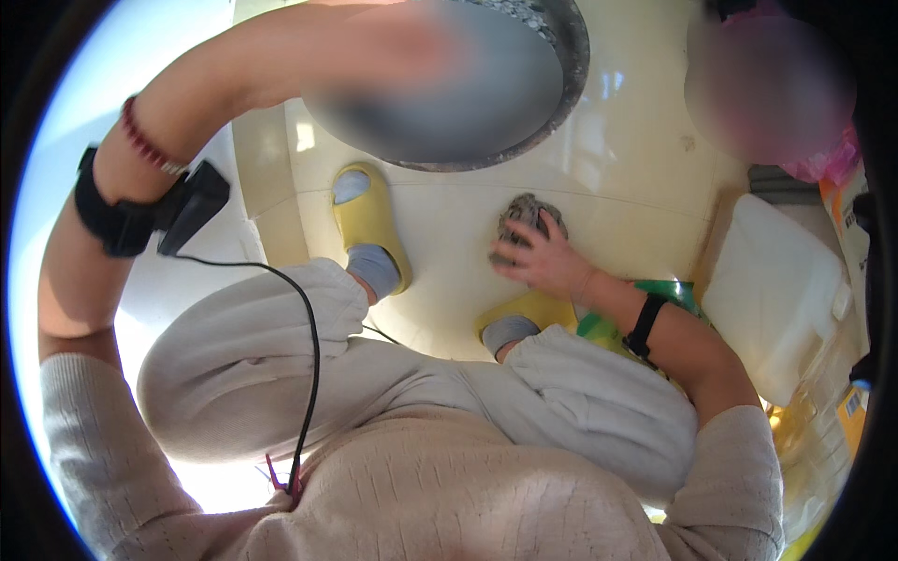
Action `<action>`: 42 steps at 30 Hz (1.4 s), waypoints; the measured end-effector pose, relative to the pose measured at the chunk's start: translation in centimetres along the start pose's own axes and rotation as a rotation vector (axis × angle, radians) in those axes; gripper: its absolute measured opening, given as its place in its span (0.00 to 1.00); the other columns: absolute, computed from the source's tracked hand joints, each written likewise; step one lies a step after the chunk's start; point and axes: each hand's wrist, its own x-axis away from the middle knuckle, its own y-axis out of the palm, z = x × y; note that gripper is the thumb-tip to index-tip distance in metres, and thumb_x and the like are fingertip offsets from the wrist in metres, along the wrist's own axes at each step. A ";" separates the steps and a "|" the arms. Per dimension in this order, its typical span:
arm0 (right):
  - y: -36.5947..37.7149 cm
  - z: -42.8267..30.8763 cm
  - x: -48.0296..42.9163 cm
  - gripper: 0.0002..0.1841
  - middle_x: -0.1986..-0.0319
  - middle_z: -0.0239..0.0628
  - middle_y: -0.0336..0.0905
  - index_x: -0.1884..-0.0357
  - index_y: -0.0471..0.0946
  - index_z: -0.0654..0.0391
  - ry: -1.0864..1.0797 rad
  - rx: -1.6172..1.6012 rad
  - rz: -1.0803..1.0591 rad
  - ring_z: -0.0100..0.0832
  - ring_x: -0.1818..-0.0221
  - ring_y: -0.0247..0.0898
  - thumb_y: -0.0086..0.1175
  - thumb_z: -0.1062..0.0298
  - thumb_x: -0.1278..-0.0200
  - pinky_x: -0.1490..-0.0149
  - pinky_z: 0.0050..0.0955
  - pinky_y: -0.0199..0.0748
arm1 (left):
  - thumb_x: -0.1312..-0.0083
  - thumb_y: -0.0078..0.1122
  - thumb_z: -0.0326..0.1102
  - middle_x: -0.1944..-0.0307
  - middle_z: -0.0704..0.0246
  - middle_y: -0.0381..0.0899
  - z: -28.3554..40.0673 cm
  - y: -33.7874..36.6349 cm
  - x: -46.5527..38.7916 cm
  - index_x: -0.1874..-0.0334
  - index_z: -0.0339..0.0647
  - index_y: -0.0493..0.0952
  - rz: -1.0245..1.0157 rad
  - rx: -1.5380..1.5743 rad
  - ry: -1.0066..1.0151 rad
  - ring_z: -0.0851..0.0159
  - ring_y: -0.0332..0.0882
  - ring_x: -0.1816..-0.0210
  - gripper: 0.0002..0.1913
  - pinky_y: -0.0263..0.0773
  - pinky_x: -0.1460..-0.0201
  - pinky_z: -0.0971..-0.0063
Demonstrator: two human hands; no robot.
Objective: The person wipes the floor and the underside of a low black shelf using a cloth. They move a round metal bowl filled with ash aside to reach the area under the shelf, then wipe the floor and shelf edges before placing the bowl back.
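My right hand (544,256) lies over a crumpled grey rag (526,209) low over the tiled floor, its fingers spread across the bundle. Whether the rag touches the floor is hard to tell. Ahead of me stands a round vessel with a dark, stained rim (577,77). Grey bits (515,12) show along its far inner side, while a blur covers most of the inside. My left arm reaches across to this vessel, and my left hand (414,49) is over it, too blurred to make out its fingers.
Yellow slippers (372,224) are on my feet. To the right are a white plastic container (772,294), a green package (663,289) and pink plastic (831,161). A black cable (309,315) runs from the device on my left forearm across my leg.
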 end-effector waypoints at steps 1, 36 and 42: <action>0.5 -0.3 -0.2 0.22 0.33 0.31 0.63 0.44 0.77 0.43 -0.028 0.029 -0.042 0.43 0.28 0.52 0.58 0.62 0.43 0.39 0.72 0.61 | 0.27 0.52 0.41 0.48 0.66 0.82 -0.2 -0.6 1.2 0.41 0.36 0.77 0.026 0.030 -0.003 0.69 0.79 0.47 0.19 0.72 0.41 0.75; -20.2 11.7 5.6 0.30 0.46 0.37 0.73 0.31 0.67 0.59 0.766 -1.433 0.594 0.31 0.47 0.73 0.52 0.71 0.39 0.41 0.29 0.73 | 0.26 0.55 0.39 0.52 0.70 0.83 -16.4 -6.8 -1.6 0.40 0.40 0.75 0.379 0.908 -0.245 0.72 0.84 0.55 0.17 0.81 0.51 0.78; -12.1 10.5 5.0 0.45 0.43 0.50 0.74 0.33 0.65 0.69 1.181 -0.770 0.105 0.43 0.43 0.74 0.67 0.60 0.54 0.38 0.35 0.72 | 0.24 0.51 0.38 0.53 0.69 0.83 -15.0 -5.5 -1.8 0.40 0.38 0.75 0.309 0.851 -0.211 0.72 0.84 0.57 0.16 0.82 0.54 0.79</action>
